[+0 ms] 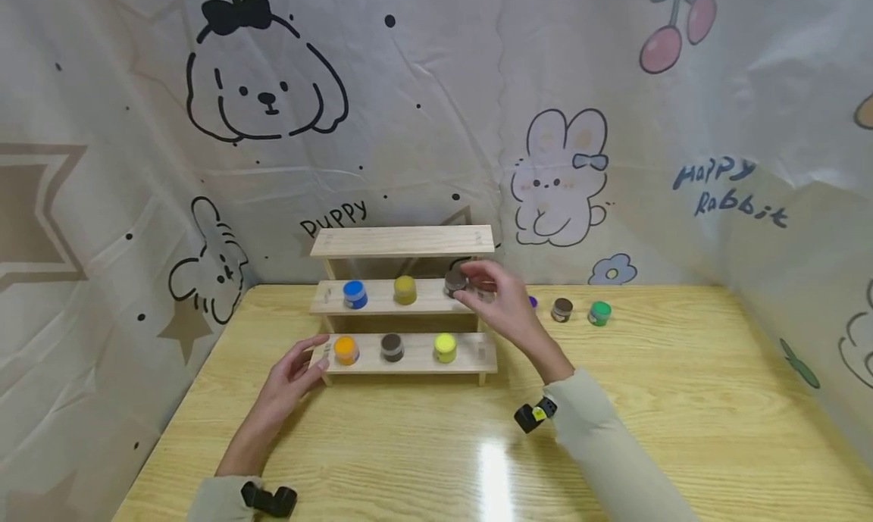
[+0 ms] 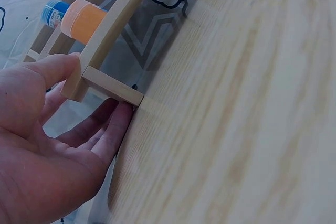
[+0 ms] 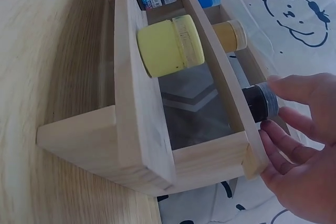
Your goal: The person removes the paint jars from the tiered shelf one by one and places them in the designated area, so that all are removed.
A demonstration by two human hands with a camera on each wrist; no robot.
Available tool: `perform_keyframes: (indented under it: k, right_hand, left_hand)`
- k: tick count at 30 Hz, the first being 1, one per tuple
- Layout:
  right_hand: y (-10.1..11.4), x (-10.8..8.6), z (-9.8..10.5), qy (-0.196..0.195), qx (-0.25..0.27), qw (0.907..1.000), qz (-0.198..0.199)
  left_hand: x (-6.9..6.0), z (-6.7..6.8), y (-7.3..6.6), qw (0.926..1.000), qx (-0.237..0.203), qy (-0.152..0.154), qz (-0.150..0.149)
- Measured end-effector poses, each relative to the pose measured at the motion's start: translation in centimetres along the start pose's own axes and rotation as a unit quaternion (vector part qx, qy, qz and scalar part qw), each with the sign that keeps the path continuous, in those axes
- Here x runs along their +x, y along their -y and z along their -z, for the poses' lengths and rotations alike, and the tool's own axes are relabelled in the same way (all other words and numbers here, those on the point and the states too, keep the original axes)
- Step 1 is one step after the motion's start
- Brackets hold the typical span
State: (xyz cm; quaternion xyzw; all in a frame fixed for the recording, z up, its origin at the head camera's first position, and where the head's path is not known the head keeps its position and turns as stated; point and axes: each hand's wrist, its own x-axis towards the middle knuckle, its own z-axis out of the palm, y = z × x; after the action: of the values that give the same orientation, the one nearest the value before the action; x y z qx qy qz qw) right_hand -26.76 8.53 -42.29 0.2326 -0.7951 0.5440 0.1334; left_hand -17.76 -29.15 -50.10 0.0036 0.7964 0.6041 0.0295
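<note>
A three-tier wooden display rack (image 1: 402, 242) stands on the table. On its middle tier are a blue paint jar (image 1: 355, 295), an ochre jar (image 1: 405, 290) and, at the right end, a dark paint jar (image 3: 260, 102). My right hand (image 1: 501, 298) pinches that dark jar between thumb and fingers, its base at the board. The bottom tier bears an orange jar (image 1: 345, 350), another dark jar (image 1: 392, 348) and a yellow jar (image 3: 170, 45). At the rack's left end, my left hand (image 2: 63, 129) grips the bottom tier, thumb on the board's end and fingertips by the leg.
Right of the rack, a brown-black jar (image 1: 562, 310) and a green jar (image 1: 600, 313) stand on the wooden table (image 1: 655, 401). A purple jar (image 1: 533, 302) is mostly hidden behind my right hand. A printed curtain (image 1: 423, 128) hangs behind and at both sides.
</note>
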Motion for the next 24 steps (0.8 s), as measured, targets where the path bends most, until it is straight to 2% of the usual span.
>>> perform_keyframes:
  k: [7, 15, 24]
  right_hand:
    - [0.42, 0.55, -0.48, 0.011, -0.024, 0.9995, -0.014]
    - [0.41, 0.79, -0.77, 0.004, -0.041, 0.999, -0.016]
    - [0.8, 0.39, -0.02, 0.003, -0.013, 0.9998, -0.014]
  left_hand:
    - [0.13, -0.03, 0.12, 0.9999, -0.003, 0.0, -0.011]
    - [0.14, 0.03, 0.09, 1.0, 0.003, 0.0, -0.007]
    - [0.23, -0.02, 0.19, 1.0, -0.002, -0.002, -0.008]
